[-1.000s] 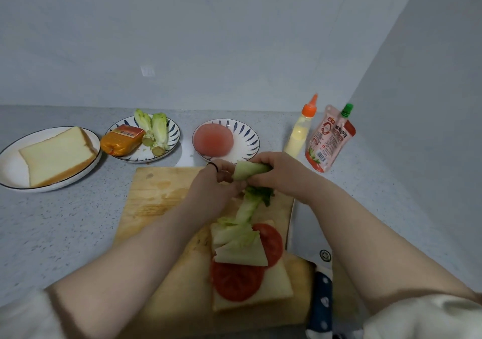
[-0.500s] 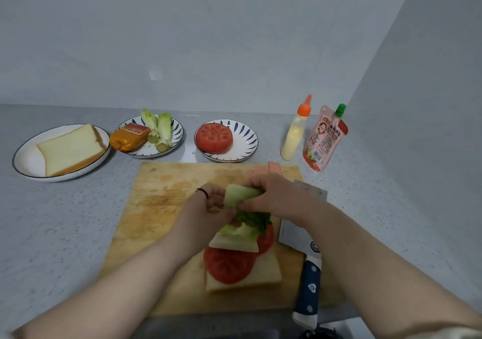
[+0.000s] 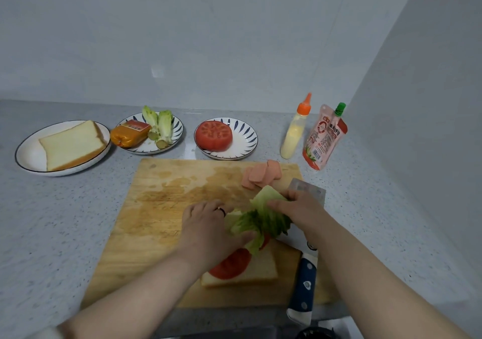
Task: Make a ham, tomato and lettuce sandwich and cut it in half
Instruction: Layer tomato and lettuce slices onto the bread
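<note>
I am laying the lettuce leaf [image 3: 263, 216] on the open sandwich; it is over the far part of the bread slice [image 3: 257, 269], which lies on the near right part of the cutting board [image 3: 161, 208] with a tomato slice [image 3: 230, 264] on it. My right hand [image 3: 300, 208] pinches the pale stalk end of the leaf, at the far right. My left hand [image 3: 208, 229] is curled over the green frilly end, with the thumb against it, so I think it grips the leaf and does not only press, though the hand hides much of the contact.

To do this step well, I should flatten the leaf and turn it so that it lies inside the bread; now the stalk end sticks out past the far edge, toward the ham slices [image 3: 260, 175]. The thick rib may spring up, so I would press it down or tear off the overhang; I should not drag the tomato underneath while I adjust.

For room, the knife [image 3: 302, 291] lies just beside the bread on the right, its blade passing under my right hand and its handle reaching over the near edge of the board; I should lift this hand, not slide it sideways. Open room is on the left part of the board, where I see only stained wood. The second bread slice [image 3: 73, 144] waits on its plate [image 3: 26, 161] at the far left, well apart.
</note>
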